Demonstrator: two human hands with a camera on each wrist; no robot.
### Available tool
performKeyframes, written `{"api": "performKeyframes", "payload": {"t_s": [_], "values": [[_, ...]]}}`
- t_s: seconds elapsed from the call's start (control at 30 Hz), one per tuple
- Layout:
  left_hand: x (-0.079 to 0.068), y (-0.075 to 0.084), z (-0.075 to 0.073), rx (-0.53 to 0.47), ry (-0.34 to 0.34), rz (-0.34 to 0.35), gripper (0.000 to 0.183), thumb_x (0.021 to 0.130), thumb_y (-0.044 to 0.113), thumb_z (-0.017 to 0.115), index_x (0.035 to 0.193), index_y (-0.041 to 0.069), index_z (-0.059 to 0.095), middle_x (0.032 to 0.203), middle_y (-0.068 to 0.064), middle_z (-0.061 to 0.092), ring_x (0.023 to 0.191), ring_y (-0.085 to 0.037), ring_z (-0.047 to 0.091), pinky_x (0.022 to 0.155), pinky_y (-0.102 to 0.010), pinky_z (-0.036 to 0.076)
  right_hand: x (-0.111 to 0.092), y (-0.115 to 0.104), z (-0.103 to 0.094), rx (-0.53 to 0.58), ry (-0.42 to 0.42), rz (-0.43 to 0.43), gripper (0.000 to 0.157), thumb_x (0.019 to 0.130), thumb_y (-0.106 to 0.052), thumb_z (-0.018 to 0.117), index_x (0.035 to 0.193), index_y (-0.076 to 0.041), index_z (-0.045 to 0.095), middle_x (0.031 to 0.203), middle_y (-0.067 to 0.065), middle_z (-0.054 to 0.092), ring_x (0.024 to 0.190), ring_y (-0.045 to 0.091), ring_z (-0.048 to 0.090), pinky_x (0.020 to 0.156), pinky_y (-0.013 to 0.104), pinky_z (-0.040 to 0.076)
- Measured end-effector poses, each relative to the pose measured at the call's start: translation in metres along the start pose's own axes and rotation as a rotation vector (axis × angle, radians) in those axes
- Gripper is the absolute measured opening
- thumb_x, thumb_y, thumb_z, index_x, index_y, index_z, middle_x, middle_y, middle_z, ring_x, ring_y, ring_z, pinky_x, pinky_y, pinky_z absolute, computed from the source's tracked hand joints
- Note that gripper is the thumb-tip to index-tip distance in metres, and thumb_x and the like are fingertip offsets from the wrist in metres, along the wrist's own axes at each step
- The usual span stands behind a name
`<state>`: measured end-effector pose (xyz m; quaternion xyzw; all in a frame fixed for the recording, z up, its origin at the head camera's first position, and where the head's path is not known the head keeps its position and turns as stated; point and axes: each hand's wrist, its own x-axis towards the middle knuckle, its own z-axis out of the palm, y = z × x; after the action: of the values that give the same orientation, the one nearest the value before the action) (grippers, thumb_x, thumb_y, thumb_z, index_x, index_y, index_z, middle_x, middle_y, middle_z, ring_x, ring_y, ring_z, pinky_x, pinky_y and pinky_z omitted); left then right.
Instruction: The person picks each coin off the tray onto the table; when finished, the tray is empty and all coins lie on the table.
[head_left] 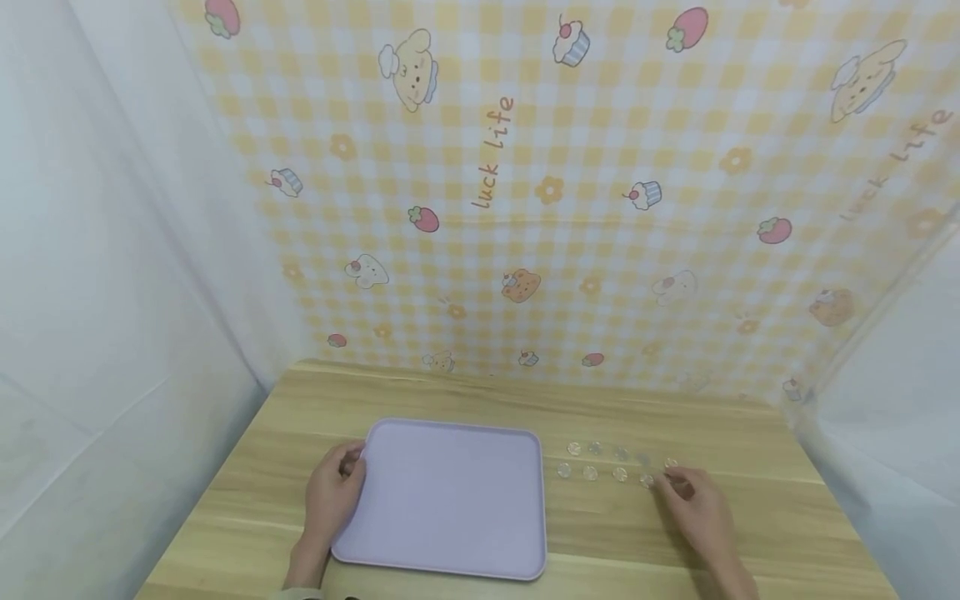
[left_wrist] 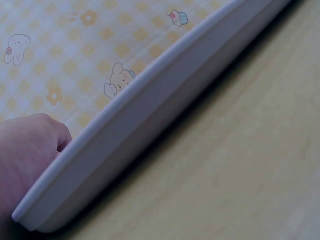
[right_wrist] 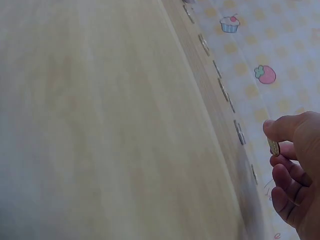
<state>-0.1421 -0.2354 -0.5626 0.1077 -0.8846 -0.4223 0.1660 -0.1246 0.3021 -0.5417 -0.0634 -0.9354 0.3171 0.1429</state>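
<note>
A shallow lilac tray (head_left: 450,500) lies on the wooden table, its long side across. My left hand (head_left: 332,492) grips the tray's left edge with curled fingers; the left wrist view shows that hand (left_wrist: 32,150) partly hidden behind the tray's raised side (left_wrist: 145,115). To the right of the tray, several small round coins (head_left: 590,473) lie in two rows. At the right end of these rows is my right hand (head_left: 701,508). Seen from the right wrist, the right hand (right_wrist: 300,170) pinches a coin (right_wrist: 274,146) between thumb and fingers, the other fingers curled.
Bare wood (head_left: 600,533) of the table runs in front of the coins. Behind the table hangs a yellow-checked cloth (head_left: 555,250) printed with cupcakes and strawberries. White sheeting (head_left: 112,333) closes off the sides.
</note>
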Motion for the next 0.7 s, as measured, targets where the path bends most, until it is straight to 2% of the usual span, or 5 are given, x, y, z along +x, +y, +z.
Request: {"api": "performKeyframes", "payload": {"t_s": [0.13,0.23,0.33,0.7], "values": [[0.001,-0.001,-0.001,0.0,-0.004,0.0,0.027,0.092,0.008,0.063,0.12,0.008,0.067,0.099,-0.007,0.07,0.08,-0.011,0.058,0.066,-0.019,0.05,-0.003,0.004,-0.005,-0.014,-0.033,0.014,0.038,0.095,-0.032,0.068,0.115,0.0,0.069,0.114,0.025,0.067,0.099,0.037,0.066,0.083,0.054,0.055],[0.0,-0.001,-0.001,0.003,-0.008,-0.002,0.027,0.093,0.009,0.063,0.12,0.008,0.067,0.1,-0.007,0.07,0.081,-0.012,0.059,0.067,-0.019,0.051,-0.005,0.006,-0.008,-0.035,-0.075,0.023,0.041,0.097,-0.035,0.065,0.117,0.001,0.067,0.12,0.028,0.065,0.108,0.045,0.063,0.091,0.063,0.049],[-0.001,-0.001,-0.001,0.004,-0.01,-0.002,0.027,0.093,0.01,0.062,0.12,0.008,0.067,0.1,-0.006,0.07,0.081,-0.011,0.059,0.066,-0.019,0.051,-0.005,0.008,-0.011,-0.057,-0.117,0.029,0.042,0.098,-0.035,0.063,0.117,0.002,0.066,0.122,0.03,0.063,0.114,0.049,0.059,0.095,0.066,0.045],[0.0,-0.002,0.0,-0.005,0.004,0.018,0.027,0.092,0.007,0.063,0.119,0.007,0.068,0.1,-0.007,0.071,0.08,-0.011,0.059,0.067,-0.019,0.05,-0.002,0.015,-0.011,-0.132,-0.145,-0.006,0.039,0.098,-0.032,0.062,0.116,0.003,0.067,0.121,0.031,0.062,0.115,0.051,0.057,0.094,0.066,0.045]]}}
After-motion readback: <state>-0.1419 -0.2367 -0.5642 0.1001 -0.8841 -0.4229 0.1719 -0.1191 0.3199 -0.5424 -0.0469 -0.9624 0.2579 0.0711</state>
